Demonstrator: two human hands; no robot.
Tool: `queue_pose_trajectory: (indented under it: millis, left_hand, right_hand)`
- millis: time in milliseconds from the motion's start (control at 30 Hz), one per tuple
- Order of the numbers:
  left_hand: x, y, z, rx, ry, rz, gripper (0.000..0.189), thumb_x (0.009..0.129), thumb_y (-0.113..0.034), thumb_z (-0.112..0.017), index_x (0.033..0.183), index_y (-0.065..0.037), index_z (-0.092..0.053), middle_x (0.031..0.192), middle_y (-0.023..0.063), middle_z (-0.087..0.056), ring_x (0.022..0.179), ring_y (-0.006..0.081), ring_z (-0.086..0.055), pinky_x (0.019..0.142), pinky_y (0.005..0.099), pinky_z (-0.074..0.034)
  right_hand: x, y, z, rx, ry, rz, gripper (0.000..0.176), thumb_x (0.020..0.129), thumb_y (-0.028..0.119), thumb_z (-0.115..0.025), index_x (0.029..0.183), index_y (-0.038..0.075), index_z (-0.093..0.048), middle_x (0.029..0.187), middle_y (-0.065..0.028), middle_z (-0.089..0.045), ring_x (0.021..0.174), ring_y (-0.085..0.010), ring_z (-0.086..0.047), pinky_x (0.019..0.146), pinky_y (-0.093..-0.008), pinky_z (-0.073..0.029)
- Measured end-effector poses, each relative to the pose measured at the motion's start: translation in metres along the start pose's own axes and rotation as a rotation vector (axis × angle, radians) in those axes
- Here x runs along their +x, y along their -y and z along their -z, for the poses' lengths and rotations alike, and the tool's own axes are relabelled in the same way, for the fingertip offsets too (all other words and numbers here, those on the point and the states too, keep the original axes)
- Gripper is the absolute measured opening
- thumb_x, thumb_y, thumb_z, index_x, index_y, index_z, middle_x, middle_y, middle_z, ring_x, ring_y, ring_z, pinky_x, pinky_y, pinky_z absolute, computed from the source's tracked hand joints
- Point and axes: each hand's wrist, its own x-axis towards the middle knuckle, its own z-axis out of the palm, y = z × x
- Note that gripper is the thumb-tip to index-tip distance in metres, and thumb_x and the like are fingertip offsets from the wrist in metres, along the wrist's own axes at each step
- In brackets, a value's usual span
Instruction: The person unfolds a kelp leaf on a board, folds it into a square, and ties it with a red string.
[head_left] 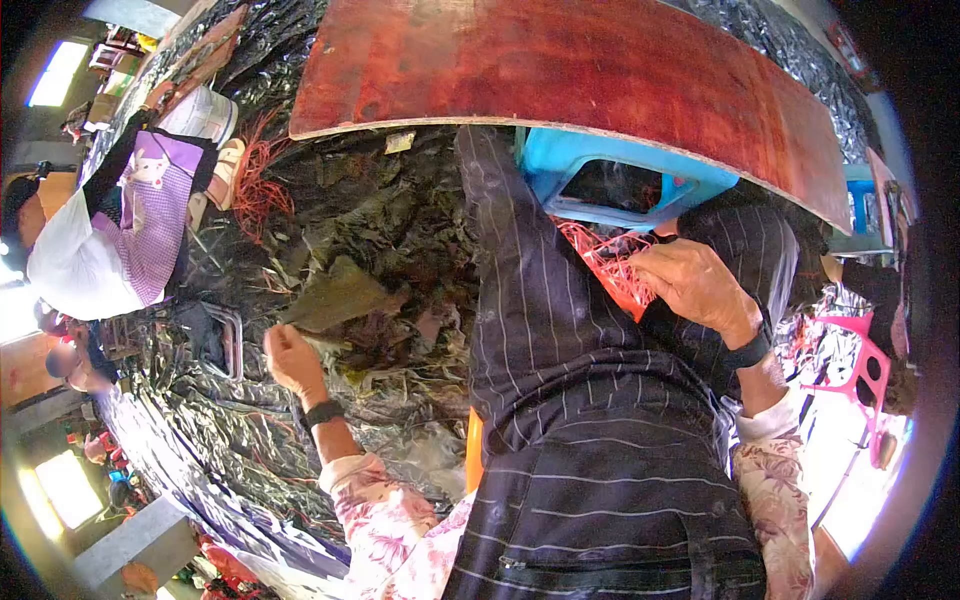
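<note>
- Two bare hands worked apart: the left hand (293,362) out to the side, the right hand (697,285) over the lap.
- The right grip was pinched nearly closed on pink strings (590,243), which lay in a loose tangle between the thighs, partly covered by the fingers.
- The left grip was curled in, its fingertips beside the near corner of a dark leaf-like sheet (345,297); whether it grasped that corner, I could not tell.
- More dark, crumpled leaf-like pieces (430,270) lay between the left hand and the striped clothing (600,440).
- Ahead, a reddish wooden board (560,70) hid the top of a blue stool (545,170), which stood just beyond the strings.
- Farther left were red strings (262,165) and a pair of sandals (228,172).
- Beside these stood a white bucket (208,112) and a purple-and-white bag (160,215); the contents of both were hidden.
</note>
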Motion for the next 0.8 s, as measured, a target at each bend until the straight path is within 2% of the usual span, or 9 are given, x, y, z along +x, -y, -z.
queue_pose_trajectory:
  millis: [67,100,233,400,500,567,600,700,800]
  left_hand:
    - [0.018,-0.004,0.019,-0.146,-0.136,-0.055,0.016,0.090,-0.016,-0.063,0.098,-0.003,-0.065,0.083,0.0099,-0.065,0.070,0.0203,-0.059,0.062,0.0339,-0.048]
    - [0.027,-0.011,0.047,-0.158,-0.165,-0.005,0.018,0.090,-0.018,-0.064,0.100,-0.003,-0.067,0.089,0.0095,-0.068,0.078,0.0195,-0.063,0.070,0.0329,-0.050]
    - [0.062,-0.050,0.102,-0.319,-0.294,0.126,0.022,0.093,-0.019,-0.062,0.107,-0.003,-0.066,0.097,0.0093,-0.068,0.082,0.0208,-0.062,0.070,0.0330,-0.051]
    - [0.103,-0.088,0.175,-0.401,-0.513,-0.055,0.025,0.096,-0.023,-0.059,0.111,-0.003,-0.064,0.099,0.0074,-0.066,0.085,0.0163,-0.063,0.070,0.0286,-0.052]
    - [0.114,-0.119,0.199,-0.776,-0.487,-0.019,0.026,0.096,-0.022,-0.059,0.114,-0.003,-0.063,0.098,0.0077,-0.066,0.086,0.0155,-0.062,0.072,0.0268,-0.050]
    - [0.148,-0.087,0.178,-0.174,-0.008,-0.373,0.027,0.097,-0.020,-0.058,0.117,-0.002,-0.060,0.098,0.0065,-0.065,0.085,0.0144,-0.061,0.071,0.0252,-0.049]
    - [0.162,-0.068,0.151,-0.591,0.169,-0.281,0.026,0.097,-0.018,-0.057,0.117,-0.001,-0.058,0.098,0.0043,-0.064,0.083,0.0122,-0.060,0.070,0.0238,-0.048]
    - [0.126,-0.139,0.174,-0.677,-0.086,-0.102,0.025,0.098,-0.018,-0.057,0.117,-0.002,-0.058,0.097,0.0027,-0.063,0.082,0.0103,-0.058,0.070,0.0240,-0.047]
    - [0.129,-0.158,0.182,-0.783,-0.125,-0.180,0.024,0.097,-0.018,-0.057,0.116,-0.002,-0.059,0.098,0.0026,-0.063,0.084,0.0098,-0.058,0.071,0.0244,-0.047]
  right_hand:
    - [0.008,-0.002,0.000,-0.097,-0.135,0.181,0.019,0.084,0.015,-0.061,0.100,0.005,-0.067,0.092,-0.0127,-0.068,0.085,-0.0308,-0.066,0.077,-0.0405,-0.052]
    - [0.003,0.004,0.006,-0.082,-0.145,0.187,0.019,0.084,0.015,-0.061,0.100,0.005,-0.067,0.092,-0.0127,-0.068,0.085,-0.0308,-0.066,0.077,-0.0405,-0.052]
    - [0.004,0.003,0.014,-0.030,-0.144,0.165,0.018,0.085,0.014,-0.061,0.099,0.004,-0.067,0.092,-0.0124,-0.068,0.085,-0.0315,-0.065,0.073,-0.0401,-0.053]
    - [0.004,0.007,0.026,-0.007,-0.175,0.204,0.019,0.085,0.015,-0.062,0.100,0.004,-0.066,0.092,-0.0120,-0.068,0.085,-0.0315,-0.065,0.073,-0.0400,-0.052]
    - [0.007,0.013,0.034,0.080,-0.242,0.207,0.019,0.085,0.016,-0.063,0.100,0.004,-0.066,0.090,-0.0118,-0.068,0.083,-0.0318,-0.065,0.072,-0.0408,-0.052]
    - [0.010,0.020,0.040,0.084,-0.226,0.267,0.018,0.086,0.017,-0.063,0.099,0.005,-0.065,0.088,-0.0113,-0.067,0.082,-0.0321,-0.064,0.070,-0.0415,-0.051]
    - [0.012,0.023,0.040,0.098,-0.205,0.287,0.018,0.086,0.017,-0.063,0.099,0.005,-0.065,0.087,-0.0114,-0.067,0.081,-0.0321,-0.064,0.070,-0.0417,-0.051]
    - [0.024,0.031,0.029,0.073,-0.234,0.377,0.018,0.087,0.019,-0.061,0.098,0.005,-0.065,0.087,-0.0111,-0.067,0.081,-0.0320,-0.064,0.069,-0.0421,-0.051]
    - [0.046,0.040,0.021,-0.025,-0.209,0.570,0.019,0.083,0.015,-0.066,0.098,0.005,-0.068,0.092,-0.0113,-0.069,0.082,-0.0306,-0.066,0.071,-0.0397,-0.053]
